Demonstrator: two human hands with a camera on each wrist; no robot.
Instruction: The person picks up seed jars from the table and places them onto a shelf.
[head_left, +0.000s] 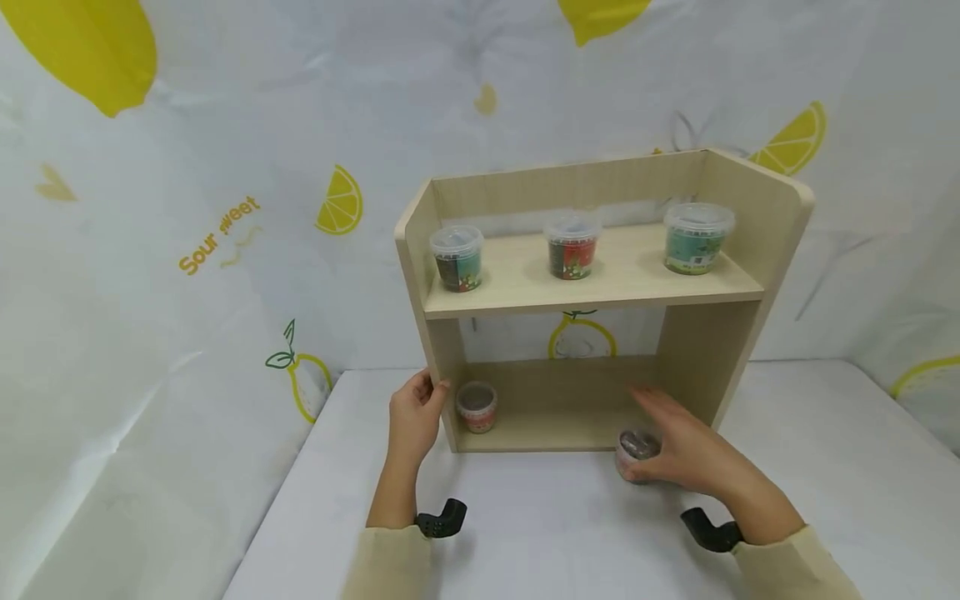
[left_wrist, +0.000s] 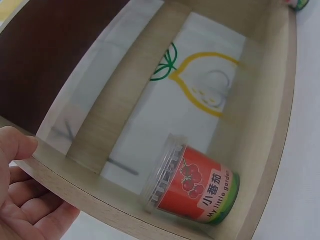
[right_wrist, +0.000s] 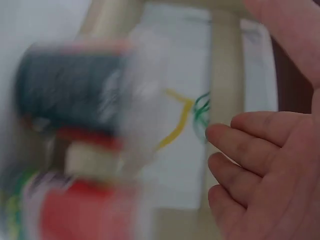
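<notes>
My left hand (head_left: pixel 415 417) holds the left side panel of a two-level wooden shelf (head_left: pixel 600 292), thumb on its front edge. Just inside that panel, on the lower level, a small lidded tub (left_wrist: pixel 200 185) has a red tomato label. My right hand (head_left: pixel 686 446) is at the lower level's front right, fingers spread and extended over a small clear-lidded tub (head_left: pixel 636 457), its thumb beside the tub's near side. In the right wrist view the fingers (right_wrist: pixel 250 145) are apart from a blurred dark green tub (right_wrist: pixel 75 90) and a blurred red tub (right_wrist: pixel 85 210).
On the upper level stand a dark-and-teal tub (head_left: pixel 458 260) at left, a red-and-dark tub (head_left: pixel 572 248) in the middle and a larger green tub (head_left: pixel 697 239) at right. The shelf stands on a white table (head_left: pixel 525 525) before a lemon-print backdrop (head_left: pixel 262 125).
</notes>
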